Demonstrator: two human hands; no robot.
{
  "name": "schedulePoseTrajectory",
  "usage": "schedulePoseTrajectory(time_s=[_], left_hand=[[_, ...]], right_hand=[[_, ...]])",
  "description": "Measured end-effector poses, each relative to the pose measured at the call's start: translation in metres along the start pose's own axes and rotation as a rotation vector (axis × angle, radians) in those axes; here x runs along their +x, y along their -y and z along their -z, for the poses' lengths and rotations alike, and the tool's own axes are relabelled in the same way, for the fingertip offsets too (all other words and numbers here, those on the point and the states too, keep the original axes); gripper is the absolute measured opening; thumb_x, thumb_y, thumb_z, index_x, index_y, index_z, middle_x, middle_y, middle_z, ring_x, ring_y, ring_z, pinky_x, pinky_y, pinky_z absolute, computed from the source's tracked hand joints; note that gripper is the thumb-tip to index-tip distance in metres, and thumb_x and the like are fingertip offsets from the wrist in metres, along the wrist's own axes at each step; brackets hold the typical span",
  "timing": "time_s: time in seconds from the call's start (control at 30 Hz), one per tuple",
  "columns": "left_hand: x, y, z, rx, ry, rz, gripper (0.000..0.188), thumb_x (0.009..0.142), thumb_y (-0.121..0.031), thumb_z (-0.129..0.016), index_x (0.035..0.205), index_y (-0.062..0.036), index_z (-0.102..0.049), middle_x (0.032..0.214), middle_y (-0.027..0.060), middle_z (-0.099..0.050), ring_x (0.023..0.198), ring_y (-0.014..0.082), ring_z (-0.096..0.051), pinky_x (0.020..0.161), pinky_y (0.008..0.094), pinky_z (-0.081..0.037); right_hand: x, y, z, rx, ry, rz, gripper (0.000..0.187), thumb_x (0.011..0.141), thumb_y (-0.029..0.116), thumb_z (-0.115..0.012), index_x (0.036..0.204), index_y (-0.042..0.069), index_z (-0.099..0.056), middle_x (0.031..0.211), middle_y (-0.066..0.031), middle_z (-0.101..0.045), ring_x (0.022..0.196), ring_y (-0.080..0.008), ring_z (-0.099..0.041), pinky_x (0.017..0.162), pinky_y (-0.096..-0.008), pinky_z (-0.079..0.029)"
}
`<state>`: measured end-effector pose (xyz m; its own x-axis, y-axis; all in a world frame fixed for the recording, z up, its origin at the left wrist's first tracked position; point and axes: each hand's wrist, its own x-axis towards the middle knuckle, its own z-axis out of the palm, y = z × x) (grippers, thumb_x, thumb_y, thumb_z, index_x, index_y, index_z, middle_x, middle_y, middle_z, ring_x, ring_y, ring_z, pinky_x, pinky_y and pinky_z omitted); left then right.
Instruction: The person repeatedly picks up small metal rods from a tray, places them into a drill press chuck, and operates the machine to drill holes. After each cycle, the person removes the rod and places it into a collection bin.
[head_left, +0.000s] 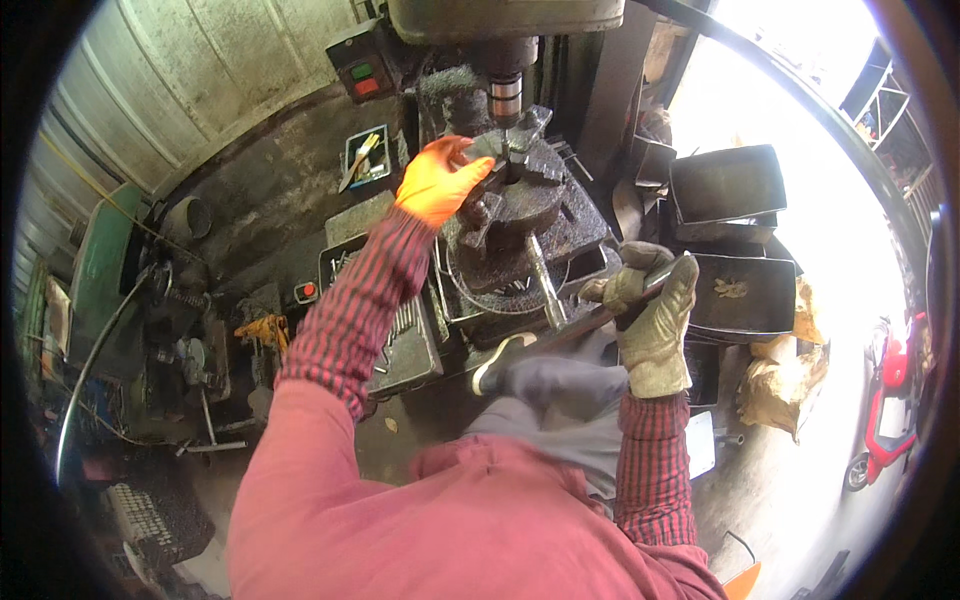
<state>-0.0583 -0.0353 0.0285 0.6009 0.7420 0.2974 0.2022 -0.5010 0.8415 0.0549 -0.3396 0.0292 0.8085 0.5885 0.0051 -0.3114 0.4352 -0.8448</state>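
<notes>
My left hand (440, 185), in an orange glove, is at the left side of a greasy machine vise (515, 205). Its thumb and fingers are bent but apart, with nothing visible between them. Just above the vise hangs the metal chuck (506, 98) of a drill press. A small dark upright piece (513, 165) stands between the jaws, its lower part hidden. My right hand (650, 310), in a pale work glove, is closed around a long dark bar (575, 328) that slants down to the left. A bright metal vise handle (545, 282) sticks out toward me.
Black bins (728, 185) are stacked on the right, beside a crumpled tan sack (785, 385). Left of the vise, a metal tray (410, 350) holds rods, and a small tray (366, 158) holds a brush. A switch box (362, 72) with green and red buttons is behind.
</notes>
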Motion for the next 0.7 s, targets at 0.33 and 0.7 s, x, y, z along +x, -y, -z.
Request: schedulePoseTrajectory(time_s=[0.33, 0.7], left_hand=[[0.058, 0.025, -0.040, 0.270, 0.150, -0.056, 0.037, 0.090, -0.030, -0.083, 0.106, 0.0016, -0.074, 0.103, 0.0114, -0.078, 0.092, 0.0148, -0.072, 0.083, 0.0320, -0.055], [0.056, 0.026, -0.036, 0.183, 0.171, -0.120, 0.031, 0.088, -0.031, -0.082, 0.097, -0.0011, -0.076, 0.090, 0.0127, -0.076, 0.085, 0.0231, -0.073, 0.077, 0.0352, -0.054]], right_hand=[[-0.053, -0.022, -0.062, -0.900, 0.744, 0.305, 0.037, 0.086, 0.027, -0.079, 0.112, 0.002, -0.071, 0.079, -0.0142, -0.071, 0.081, -0.0318, -0.074, 0.075, -0.0408, -0.057], [-0.039, -0.043, 0.056, -0.383, 0.120, -0.226, 0.082, 0.083, 0.002, -0.075, 0.157, 0.000, -0.039, 0.132, -0.0141, -0.064, 0.111, -0.0227, -0.067, 0.097, -0.0323, -0.057]])
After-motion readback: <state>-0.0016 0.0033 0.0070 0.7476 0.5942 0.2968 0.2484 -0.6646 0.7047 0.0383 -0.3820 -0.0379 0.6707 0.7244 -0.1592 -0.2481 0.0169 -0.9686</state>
